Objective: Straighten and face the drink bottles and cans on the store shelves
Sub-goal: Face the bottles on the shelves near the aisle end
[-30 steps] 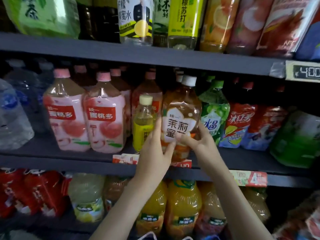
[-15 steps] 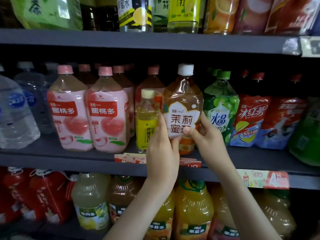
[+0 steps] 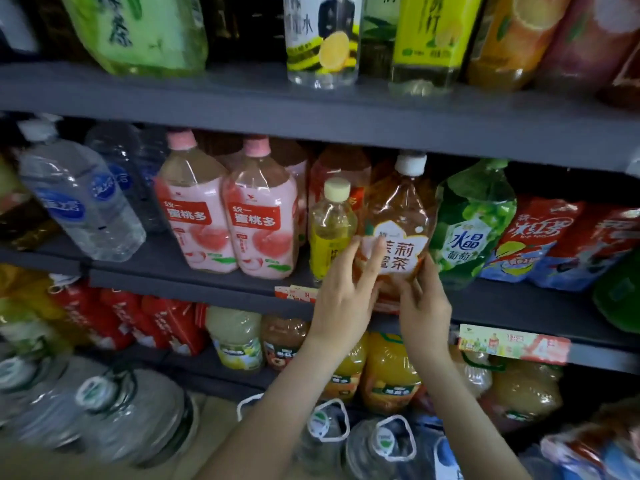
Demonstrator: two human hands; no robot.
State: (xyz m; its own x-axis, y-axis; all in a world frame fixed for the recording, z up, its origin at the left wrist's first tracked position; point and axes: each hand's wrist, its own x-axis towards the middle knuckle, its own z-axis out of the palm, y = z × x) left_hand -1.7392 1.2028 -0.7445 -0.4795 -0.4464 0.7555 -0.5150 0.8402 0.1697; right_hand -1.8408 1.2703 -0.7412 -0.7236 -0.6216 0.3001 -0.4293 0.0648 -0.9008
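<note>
Large amber tea bottle (image 3: 398, 216): white cap, white flower-shaped label facing outward, standing roughly upright at the front edge of the middle shelf (image 3: 207, 285). Position: between a small yellow bottle (image 3: 330, 230) and a green grape-drink bottle (image 3: 474, 223).

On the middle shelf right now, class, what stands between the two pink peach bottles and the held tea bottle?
In the head view, a small yellow bottle with a pale cap, beside the tea bottle.
</note>
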